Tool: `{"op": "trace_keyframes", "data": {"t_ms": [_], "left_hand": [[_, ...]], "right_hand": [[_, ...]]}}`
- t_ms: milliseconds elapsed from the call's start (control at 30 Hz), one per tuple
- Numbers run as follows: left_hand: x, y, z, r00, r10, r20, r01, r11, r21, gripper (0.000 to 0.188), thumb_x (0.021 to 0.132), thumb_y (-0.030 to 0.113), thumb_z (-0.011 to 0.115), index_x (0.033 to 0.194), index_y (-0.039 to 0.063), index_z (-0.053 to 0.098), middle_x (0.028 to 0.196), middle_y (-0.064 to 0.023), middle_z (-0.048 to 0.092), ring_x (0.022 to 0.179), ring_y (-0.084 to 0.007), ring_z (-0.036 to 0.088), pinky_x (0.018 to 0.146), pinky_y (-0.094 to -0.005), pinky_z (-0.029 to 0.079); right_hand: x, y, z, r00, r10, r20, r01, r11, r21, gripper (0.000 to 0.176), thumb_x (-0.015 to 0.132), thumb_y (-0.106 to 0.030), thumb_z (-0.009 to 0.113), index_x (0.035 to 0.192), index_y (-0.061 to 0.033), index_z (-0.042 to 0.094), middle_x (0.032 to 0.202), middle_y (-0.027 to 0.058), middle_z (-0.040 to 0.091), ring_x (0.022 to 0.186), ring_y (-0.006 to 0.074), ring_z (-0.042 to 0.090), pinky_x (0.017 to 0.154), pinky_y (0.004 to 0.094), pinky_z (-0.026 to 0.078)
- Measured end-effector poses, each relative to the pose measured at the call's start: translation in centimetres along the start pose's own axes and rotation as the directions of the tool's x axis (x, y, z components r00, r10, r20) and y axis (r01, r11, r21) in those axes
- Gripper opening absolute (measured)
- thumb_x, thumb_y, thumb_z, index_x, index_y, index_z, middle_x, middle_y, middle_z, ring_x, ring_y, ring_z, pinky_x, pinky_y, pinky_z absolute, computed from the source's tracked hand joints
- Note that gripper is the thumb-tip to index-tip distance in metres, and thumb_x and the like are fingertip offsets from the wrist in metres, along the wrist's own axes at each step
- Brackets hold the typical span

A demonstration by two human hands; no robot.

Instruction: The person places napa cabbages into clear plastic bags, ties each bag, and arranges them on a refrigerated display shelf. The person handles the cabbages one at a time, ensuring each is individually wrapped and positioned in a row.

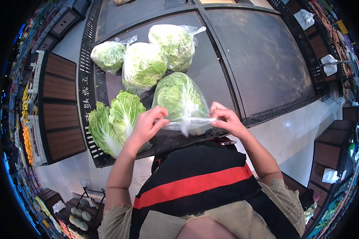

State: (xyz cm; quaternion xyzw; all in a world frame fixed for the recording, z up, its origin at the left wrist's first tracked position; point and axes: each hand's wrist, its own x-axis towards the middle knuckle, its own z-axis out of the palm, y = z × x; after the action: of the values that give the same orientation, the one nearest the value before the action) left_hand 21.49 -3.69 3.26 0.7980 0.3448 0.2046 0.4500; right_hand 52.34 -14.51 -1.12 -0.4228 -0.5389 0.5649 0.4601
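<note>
A napa cabbage in a clear plastic bag (181, 95) lies right before me, the bag's mouth towards my body. My left hand (151, 121) pinches the left end of the bag's open edge between thumb and fingers. On the right end of that edge, my right hand (226, 118) has a similar pinch. Loose cabbage leaves (116, 119) lie to the left, partly behind my left forearm. Beyond them sit a small bagged cabbage (109, 56), a larger bagged cabbage (144, 65) and another bagged cabbage (175, 44).
The dark display table (263, 59) has a raised, slotted black rim (85, 77). A phone (226, 142) is near its front edge by my apron. Brown wooden crates (59, 110) stand at the left, brown display stands (327, 152) at the right. Round produce (80, 218) lies on a lower-left stand.
</note>
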Motion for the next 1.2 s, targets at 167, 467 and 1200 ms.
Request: {"op": "trace_keyframes", "data": {"t_ms": [167,467,1200], "left_hand": [[-0.7,-1.9,-2.6,0.952,0.142,0.273,-0.298,0.637,0.711,0.029,0.084,0.041,0.078,0.089,0.014,0.069,0.078,0.0018,0.064,0.089,-0.0198,0.061,0.069,-0.0366,0.053],[0.2,0.9,-1.9,0.907,0.419,0.026,-0.322,0.653,0.685,0.023,0.086,0.017,0.076,0.107,0.010,0.071,0.103,-0.0064,0.068,0.099,-0.0278,0.066,0.084,-0.0409,0.055],[3.0,-16.1,2.9,0.803,-0.594,-0.055,0.432,0.643,-0.632,0.045,0.100,0.011,0.063,0.143,0.005,0.054,0.128,-0.0097,0.065,0.116,-0.0181,0.063,0.100,-0.0316,0.051]], "right_hand": [[-0.9,-0.7,-1.4,0.972,0.232,0.023,-0.216,0.858,0.467,0.028,0.096,-0.032,0.063,0.094,-0.0046,0.059,0.075,0.0014,0.055,0.064,0.0125,0.050,0.060,0.0281,0.040],[1.0,-2.4,-0.7,0.891,-0.067,0.449,0.223,0.926,-0.303,0.020,0.098,-0.024,0.070,0.103,-0.0059,0.077,0.089,0.0045,0.062,0.077,0.0167,0.062,0.074,0.0305,0.049],[3.9,14.6,-7.7,0.762,0.642,-0.087,-0.631,0.704,-0.328,0.035,0.086,-0.022,0.070,0.111,0.0024,0.071,0.099,0.0142,0.074,0.087,0.0260,0.071,0.083,0.0372,0.056]]}}
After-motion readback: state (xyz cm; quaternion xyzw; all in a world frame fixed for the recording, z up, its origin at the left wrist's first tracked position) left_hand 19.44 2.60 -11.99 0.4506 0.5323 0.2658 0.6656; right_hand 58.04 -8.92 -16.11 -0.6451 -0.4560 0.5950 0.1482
